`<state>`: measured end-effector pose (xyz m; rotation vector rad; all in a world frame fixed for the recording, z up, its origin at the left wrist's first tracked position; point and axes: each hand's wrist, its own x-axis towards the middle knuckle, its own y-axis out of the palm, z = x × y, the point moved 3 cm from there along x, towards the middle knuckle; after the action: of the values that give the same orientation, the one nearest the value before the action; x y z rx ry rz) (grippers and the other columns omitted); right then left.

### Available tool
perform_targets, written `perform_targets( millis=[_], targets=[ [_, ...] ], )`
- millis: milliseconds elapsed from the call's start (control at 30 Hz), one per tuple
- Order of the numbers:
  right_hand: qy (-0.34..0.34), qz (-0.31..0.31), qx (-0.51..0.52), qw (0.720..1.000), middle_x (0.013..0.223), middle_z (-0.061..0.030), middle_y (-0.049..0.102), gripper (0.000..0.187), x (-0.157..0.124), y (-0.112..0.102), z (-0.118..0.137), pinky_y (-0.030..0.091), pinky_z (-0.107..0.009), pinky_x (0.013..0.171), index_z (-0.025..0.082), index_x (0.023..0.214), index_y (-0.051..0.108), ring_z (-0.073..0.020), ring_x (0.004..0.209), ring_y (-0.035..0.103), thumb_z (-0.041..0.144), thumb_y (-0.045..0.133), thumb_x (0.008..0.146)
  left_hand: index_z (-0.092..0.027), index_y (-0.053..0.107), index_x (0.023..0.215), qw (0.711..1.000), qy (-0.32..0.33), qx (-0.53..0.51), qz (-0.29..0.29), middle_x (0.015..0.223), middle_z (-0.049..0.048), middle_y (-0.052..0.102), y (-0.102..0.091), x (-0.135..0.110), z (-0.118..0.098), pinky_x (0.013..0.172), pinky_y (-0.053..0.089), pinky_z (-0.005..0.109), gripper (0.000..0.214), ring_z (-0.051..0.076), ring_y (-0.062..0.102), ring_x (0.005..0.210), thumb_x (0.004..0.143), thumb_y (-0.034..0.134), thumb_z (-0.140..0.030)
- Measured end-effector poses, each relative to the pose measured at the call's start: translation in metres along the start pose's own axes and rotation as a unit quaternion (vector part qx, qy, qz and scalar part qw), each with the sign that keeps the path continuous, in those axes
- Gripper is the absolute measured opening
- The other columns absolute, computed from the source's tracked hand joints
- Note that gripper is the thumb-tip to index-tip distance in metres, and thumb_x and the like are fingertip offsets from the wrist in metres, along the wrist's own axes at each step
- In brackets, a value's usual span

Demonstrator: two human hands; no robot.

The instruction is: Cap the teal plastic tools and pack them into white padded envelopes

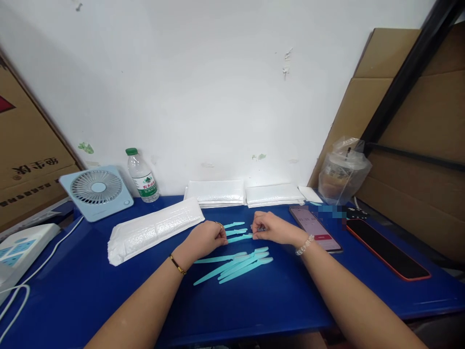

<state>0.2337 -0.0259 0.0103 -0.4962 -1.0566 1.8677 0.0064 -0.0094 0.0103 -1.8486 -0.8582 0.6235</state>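
Note:
A turquoise eyebrow razor (pixel 240 238) spans the gap between my two hands, just above the blue table. My left hand (pixel 205 237) is closed in a pinch at its left end. At the blade end, my right hand (pixel 273 228) pinches with thumb and fingertips. Behind the held razor, two more turquoise razors (pixel 235 232) lie with their left ends hidden by my left hand. Nearer to me, several loose razors (pixel 242 267) overlap in a fanned pile, blade ends pointing right.
White bubble mailers (pixel 216 193) are stacked along the wall, and a single mailer (pixel 156 229) lies to the left. A fan (pixel 97 191) and a water bottle (pixel 143 177) stand at back left. Rightward are a lit phone (pixel 312 227), a red-edged phone (pixel 388 249) and a bagged drink cup (pixel 343 172).

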Motion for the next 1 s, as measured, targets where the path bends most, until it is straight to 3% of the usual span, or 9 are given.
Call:
perform_targets(
  millis=[133, 200, 300, 367, 433, 700, 833, 1000],
  targets=[
    [0.057, -0.036, 0.069, 0.995, 0.085, -0.0023, 0.057, 0.020, -0.002, -0.008, -0.021, 0.042, -0.025, 0.059, 0.017, 0.076, 0.064, -0.0118, 0.063, 0.055, 0.037, 0.064, 0.076, -0.021, 0.065, 0.076, 0.997, -0.061, 0.015, -0.035, 0.076, 0.0007, 0.065, -0.016, -0.002, 0.015, 0.056, 0.033, 0.025, 0.018, 0.015, 0.056, 0.068, 0.075, 0.057, -0.037],
    [0.063, -0.041, 0.081, 0.994, 0.087, -0.0026, 0.058, 0.021, -0.003, -0.009, -0.025, 0.043, -0.025, 0.058, 0.018, 0.080, 0.065, -0.0114, 0.061, 0.055, 0.039, 0.064, 0.076, -0.022, 0.066, 0.082, 0.998, -0.056, -0.004, -0.035, 0.082, 0.0008, 0.065, -0.021, -0.005, 0.015, 0.057, 0.034, 0.024, 0.024, 0.016, 0.057, 0.072, 0.072, 0.061, -0.042],
    [0.040, -0.045, 0.072, 0.996, 0.089, -0.0027, 0.058, 0.019, -0.004, -0.009, -0.020, 0.045, -0.026, 0.062, 0.019, 0.083, 0.066, -0.0125, 0.067, 0.057, 0.037, 0.060, 0.080, -0.024, 0.067, 0.084, 0.998, -0.005, -0.035, 0.044, 0.083, -0.0013, 0.066, -0.018, -0.012, 0.006, 0.056, 0.036, 0.023, 0.030, 0.015, 0.057, 0.070, 0.064, 0.068, -0.046],
    [0.021, -0.034, 0.069, 0.997, 0.088, -0.0027, 0.057, 0.018, -0.004, -0.007, -0.012, 0.045, -0.026, 0.065, 0.019, 0.082, 0.066, -0.0132, 0.072, 0.057, 0.036, 0.058, 0.081, -0.024, 0.068, 0.078, 0.993, 0.004, -0.035, 0.112, 0.073, -0.0026, 0.065, -0.012, -0.017, 0.001, 0.051, 0.034, 0.023, 0.024, 0.013, 0.055, 0.062, 0.065, 0.067, -0.044],
    [0.004, -0.017, 0.060, 0.998, 0.087, -0.0025, 0.056, 0.019, -0.004, -0.005, -0.002, 0.044, -0.025, 0.065, 0.019, 0.081, 0.067, -0.0131, 0.073, 0.055, 0.037, 0.059, 0.082, -0.023, 0.068, 0.073, 0.991, -0.003, -0.020, 0.129, 0.067, -0.0028, 0.064, -0.008, -0.018, -0.002, 0.049, 0.031, 0.023, 0.018, 0.012, 0.053, 0.057, 0.069, 0.064, -0.039],
    [-0.047, 0.025, 0.015, 0.998, 0.083, -0.0009, 0.058, 0.023, 0.003, 0.010, 0.024, 0.039, -0.024, 0.066, 0.020, 0.083, 0.067, -0.0109, 0.067, 0.051, 0.042, 0.058, 0.083, -0.021, 0.065, 0.074, 0.999, 0.016, 0.041, 0.012, 0.074, -0.0001, 0.064, -0.001, -0.005, -0.005, 0.053, 0.031, 0.024, 0.018, 0.014, 0.054, 0.065, 0.078, 0.055, -0.036],
    [-0.029, -0.006, 0.030, 0.999, 0.080, -0.0012, 0.059, 0.023, 0.002, 0.003, 0.010, 0.038, -0.023, 0.062, 0.018, 0.079, 0.064, -0.0107, 0.065, 0.052, 0.038, 0.055, 0.085, -0.022, 0.064, 0.075, 0.998, 0.013, 0.053, -0.025, 0.079, -0.0003, 0.064, -0.006, -0.004, -0.002, 0.058, 0.033, 0.025, 0.015, 0.014, 0.055, 0.069, 0.078, 0.055, -0.033],
    [0.040, -0.052, 0.028, 0.997, 0.077, -0.0014, 0.060, 0.018, -0.002, -0.008, -0.014, 0.038, -0.023, 0.060, 0.018, 0.079, 0.065, -0.0121, 0.067, 0.054, 0.035, 0.060, 0.081, -0.022, 0.064, 0.081, 0.995, -0.051, 0.051, -0.073, 0.084, 0.0010, 0.064, -0.014, -0.002, 0.005, 0.060, 0.035, 0.025, 0.016, 0.016, 0.057, 0.073, 0.079, 0.054, -0.033]
  ],
)
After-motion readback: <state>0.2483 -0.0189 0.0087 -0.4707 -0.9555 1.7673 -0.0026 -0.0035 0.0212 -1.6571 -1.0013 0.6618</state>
